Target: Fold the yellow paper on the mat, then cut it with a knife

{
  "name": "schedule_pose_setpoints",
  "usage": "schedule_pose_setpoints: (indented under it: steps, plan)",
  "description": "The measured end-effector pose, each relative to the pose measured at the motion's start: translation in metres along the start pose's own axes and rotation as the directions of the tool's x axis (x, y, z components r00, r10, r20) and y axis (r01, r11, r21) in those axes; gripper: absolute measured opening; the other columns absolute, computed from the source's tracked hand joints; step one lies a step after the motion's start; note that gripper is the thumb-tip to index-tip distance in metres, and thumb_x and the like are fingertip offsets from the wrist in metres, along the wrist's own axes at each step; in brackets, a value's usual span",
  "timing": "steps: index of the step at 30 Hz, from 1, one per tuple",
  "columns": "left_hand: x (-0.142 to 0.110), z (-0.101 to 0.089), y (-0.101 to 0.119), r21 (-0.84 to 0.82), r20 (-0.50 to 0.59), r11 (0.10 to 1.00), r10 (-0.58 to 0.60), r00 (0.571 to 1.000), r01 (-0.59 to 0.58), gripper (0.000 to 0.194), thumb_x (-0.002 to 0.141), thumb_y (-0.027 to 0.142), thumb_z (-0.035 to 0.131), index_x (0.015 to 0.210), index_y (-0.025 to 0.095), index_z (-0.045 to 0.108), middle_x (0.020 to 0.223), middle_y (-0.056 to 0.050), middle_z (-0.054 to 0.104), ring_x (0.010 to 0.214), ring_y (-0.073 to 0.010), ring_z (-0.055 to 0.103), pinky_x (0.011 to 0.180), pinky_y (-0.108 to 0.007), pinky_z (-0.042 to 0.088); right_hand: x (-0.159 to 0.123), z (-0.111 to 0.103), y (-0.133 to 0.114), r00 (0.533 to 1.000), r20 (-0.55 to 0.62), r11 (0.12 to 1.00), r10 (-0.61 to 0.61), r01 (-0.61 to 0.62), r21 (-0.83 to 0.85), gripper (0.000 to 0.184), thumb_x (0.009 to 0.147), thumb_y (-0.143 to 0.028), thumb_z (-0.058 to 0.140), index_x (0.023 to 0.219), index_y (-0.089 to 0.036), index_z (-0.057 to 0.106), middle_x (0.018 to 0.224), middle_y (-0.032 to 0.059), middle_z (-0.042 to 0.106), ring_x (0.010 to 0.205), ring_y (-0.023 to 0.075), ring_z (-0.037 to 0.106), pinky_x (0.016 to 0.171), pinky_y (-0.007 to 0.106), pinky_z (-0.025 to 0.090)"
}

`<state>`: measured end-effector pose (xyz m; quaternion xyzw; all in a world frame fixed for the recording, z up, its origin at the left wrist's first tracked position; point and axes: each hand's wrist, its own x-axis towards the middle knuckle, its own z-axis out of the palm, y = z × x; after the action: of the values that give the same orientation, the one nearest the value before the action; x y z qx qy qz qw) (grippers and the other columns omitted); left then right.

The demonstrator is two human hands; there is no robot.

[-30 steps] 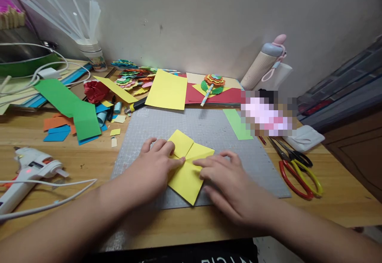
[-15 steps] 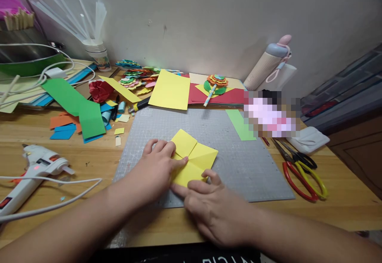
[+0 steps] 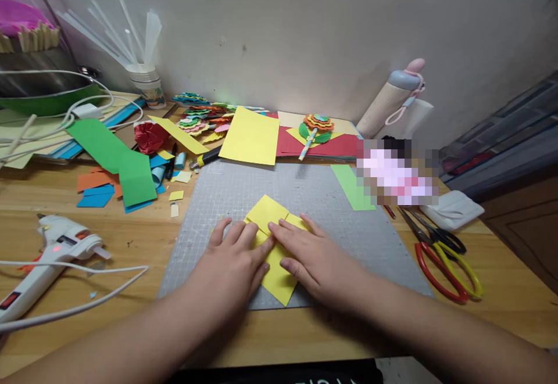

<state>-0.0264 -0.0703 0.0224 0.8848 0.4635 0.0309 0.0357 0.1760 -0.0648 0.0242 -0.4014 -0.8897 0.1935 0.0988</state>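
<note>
A yellow sheet of paper, partly folded, lies on the grey cutting mat near its front edge. One folded flap points away from me and a corner points toward me. My left hand rests on the paper's left side, fingers spread, with the index fingertip near the middle. Across the right side lies my right hand, its fingers stretched out and pressing the paper flat. The fingertips of both hands nearly meet at the centre. Parts of the folds are hidden beneath the hands.
At the left lies a white glue gun with its cable. Scissors lie to the right. Behind the mat are a yellow sheet, a paper flower, green paper and a bottle. Straws stand in paper cups.
My right hand has moved from the paper's near edge up onto its right side and flattened out. The paper's near corner now shows. My left hand stays on the left side.
</note>
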Motion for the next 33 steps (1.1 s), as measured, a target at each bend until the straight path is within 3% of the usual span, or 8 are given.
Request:
schedule_pose_setpoints:
  steps: [5,11,19,27,30,33]
  plan:
    - [-0.002,0.002,-0.001,0.000,-0.023,1.000,0.004,1.000,-0.004,0.043,0.091,0.028,0.050,0.134,0.031,0.052,0.116,-0.008,0.058,0.113,-0.0298,0.047,0.105,-0.053,0.023,-0.005,0.004,0.009,0.999,-0.020,0.998,-0.049,0.050,0.032,0.044,0.097,-0.025,0.034,0.139,-0.010,0.037,0.142,0.0119,0.050,0.134,0.0205,0.041,0.116,0.049,0.015]
    - [-0.002,0.001,-0.001,-0.024,-0.019,1.000,0.000,1.000,0.000,0.043,0.089,0.026,0.050,0.131,0.030,0.055,0.108,-0.008,0.059,0.109,-0.0293,0.048,0.103,-0.053,0.026,-0.006,0.008,0.017,0.992,-0.092,0.993,0.084,-0.076,0.093,0.032,0.097,-0.021,0.034,0.126,-0.022,0.048,0.126,0.0036,0.063,0.134,0.0203,0.040,0.115,0.054,0.000]
    - [0.001,0.003,-0.001,-0.025,-0.014,1.000,0.003,1.000,-0.003,0.042,0.089,0.026,0.050,0.130,0.030,0.056,0.104,-0.008,0.058,0.106,-0.0289,0.048,0.103,-0.053,0.028,-0.003,0.012,0.021,0.981,-0.136,0.988,0.142,-0.132,0.084,0.034,0.101,-0.026,0.029,0.125,-0.028,0.052,0.119,0.0007,0.064,0.133,0.0185,0.042,0.115,0.052,0.000]
    - [-0.001,0.003,-0.002,-0.037,-0.034,0.999,0.007,0.999,-0.009,0.040,0.089,0.026,0.050,0.128,0.030,0.058,0.104,-0.007,0.059,0.106,-0.0286,0.049,0.103,-0.052,0.027,0.008,0.001,0.045,0.952,-0.206,0.973,0.227,-0.230,0.007,0.035,0.101,-0.027,0.027,0.124,-0.025,0.053,0.117,0.0029,0.064,0.122,0.0211,0.053,0.113,0.059,0.000]
    - [-0.001,0.006,-0.001,-0.034,-0.065,0.999,0.035,0.997,-0.037,0.039,0.090,0.027,0.049,0.128,0.028,0.058,0.106,-0.006,0.060,0.109,-0.0276,0.049,0.106,-0.049,0.023,0.008,-0.001,0.041,0.947,-0.223,0.972,0.230,-0.235,0.004,0.033,0.100,-0.027,0.029,0.123,-0.023,0.052,0.117,0.0037,0.066,0.123,0.0212,0.053,0.114,0.059,0.000]
    - [-0.001,0.012,-0.002,-0.006,-0.132,0.995,0.101,0.986,-0.103,0.036,0.091,0.027,0.049,0.126,0.022,0.060,0.107,-0.005,0.063,0.111,-0.0248,0.050,0.111,-0.044,0.014,0.007,0.001,0.027,0.933,-0.305,0.974,0.189,-0.219,-0.067,0.036,0.099,-0.027,0.031,0.130,-0.017,0.047,0.129,0.0089,0.061,0.132,0.0234,0.044,0.114,0.058,0.000]
